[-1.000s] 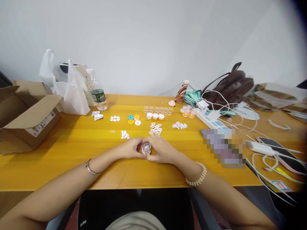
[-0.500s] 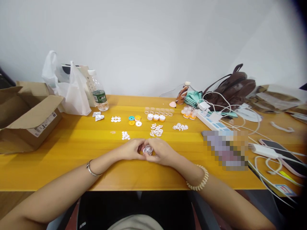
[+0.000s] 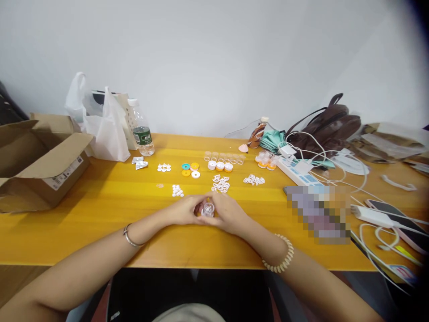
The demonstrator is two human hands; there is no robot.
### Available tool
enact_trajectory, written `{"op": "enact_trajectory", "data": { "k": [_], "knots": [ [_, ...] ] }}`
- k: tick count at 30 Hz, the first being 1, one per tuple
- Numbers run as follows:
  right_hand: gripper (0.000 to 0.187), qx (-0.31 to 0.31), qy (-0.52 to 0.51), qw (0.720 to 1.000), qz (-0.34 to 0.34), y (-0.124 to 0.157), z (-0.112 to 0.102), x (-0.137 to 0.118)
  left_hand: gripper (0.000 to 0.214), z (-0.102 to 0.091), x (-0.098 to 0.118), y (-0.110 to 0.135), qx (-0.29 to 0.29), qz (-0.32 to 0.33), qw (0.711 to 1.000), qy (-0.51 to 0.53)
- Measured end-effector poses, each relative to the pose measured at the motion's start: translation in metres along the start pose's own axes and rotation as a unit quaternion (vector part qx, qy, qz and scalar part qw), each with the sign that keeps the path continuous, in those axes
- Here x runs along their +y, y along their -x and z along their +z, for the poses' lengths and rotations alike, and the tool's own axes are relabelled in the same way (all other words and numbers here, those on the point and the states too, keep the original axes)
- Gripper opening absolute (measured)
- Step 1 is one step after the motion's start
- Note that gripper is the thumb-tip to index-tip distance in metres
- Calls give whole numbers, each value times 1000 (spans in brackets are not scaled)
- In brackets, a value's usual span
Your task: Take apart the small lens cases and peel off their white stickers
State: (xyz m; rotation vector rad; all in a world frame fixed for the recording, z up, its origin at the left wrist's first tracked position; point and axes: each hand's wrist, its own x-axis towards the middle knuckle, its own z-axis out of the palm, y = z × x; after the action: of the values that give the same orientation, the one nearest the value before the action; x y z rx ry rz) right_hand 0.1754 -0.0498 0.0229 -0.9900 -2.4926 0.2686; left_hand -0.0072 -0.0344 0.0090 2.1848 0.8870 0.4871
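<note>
Between my two hands is a small clear round plastic cup (image 3: 208,209), with a pale piece showing inside it. My left hand (image 3: 186,209) curls around it from the left, and my right hand (image 3: 229,213) grips it from the right, thumb near its lower edge. Some of the fingertips are hidden behind the cup. Just beyond lie white openwork plastic pieces (image 3: 221,183) in a loose pile, with a second group of openwork pieces (image 3: 254,180) farther right. Small white round pieces (image 3: 177,191) are heaped left of them.
Farther back are coloured discs (image 3: 186,172), white knobbed pieces (image 3: 164,167), clear cups (image 3: 224,157) and white-and-orange round parts (image 3: 220,166). A cardboard box (image 3: 63,174) and water bottle (image 3: 143,134) stand left. To the right lie a power strip (image 3: 298,172), cables and a phone (image 3: 398,223).
The whole view has shifted slightly, so things sit a little farther right. Both hands stay around the clear cup, with only a slight shift of the fingers.
</note>
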Motion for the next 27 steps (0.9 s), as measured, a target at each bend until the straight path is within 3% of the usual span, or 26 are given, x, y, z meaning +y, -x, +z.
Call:
{"op": "enact_trajectory", "data": {
  "k": [3, 5, 7, 10, 12, 15, 20, 24, 27],
  "knots": [
    [18, -11, -10, 1000, -13, 0, -2, 0, 37, 0, 0, 0, -8, 0, 1000, -3],
    [25, -5, -24, 999, -45, 0, -2, 0, 35, 0, -1, -1, -2, 1, 1000, -12],
    [30, 3, -14, 1000, -28, 0, -1, 0, 34, 0, -2, 0, 6, 1, 1000, -22],
    [23, -12, 11, 1000, 21, 0, 2, 1, 32, 1, -2, 0, 10, -1, 1000, -26],
    [17, -17, -3, 1000, 4, 0, 2, 2, 32, 1, -1, 0, 8, 1, 1000, -23],
    [27, -10, -27, 999, -36, 0, 1, 2, 34, 0, -2, 0, 3, 14, 1000, -18],
    [21, -18, 11, 1000, 11, 1, -1, 1, 33, 0, -2, 0, 10, 12, 1000, -26],
    [21, 64, -12, 997, -30, 4, 0, 3, 34, -1, 0, 2, 1, 1, 1000, -13],
    [29, 156, -55, 986, -10, 6, -1, 6, 36, -1, 2, 2, 10, -7, 1000, -4]
  ]
}}
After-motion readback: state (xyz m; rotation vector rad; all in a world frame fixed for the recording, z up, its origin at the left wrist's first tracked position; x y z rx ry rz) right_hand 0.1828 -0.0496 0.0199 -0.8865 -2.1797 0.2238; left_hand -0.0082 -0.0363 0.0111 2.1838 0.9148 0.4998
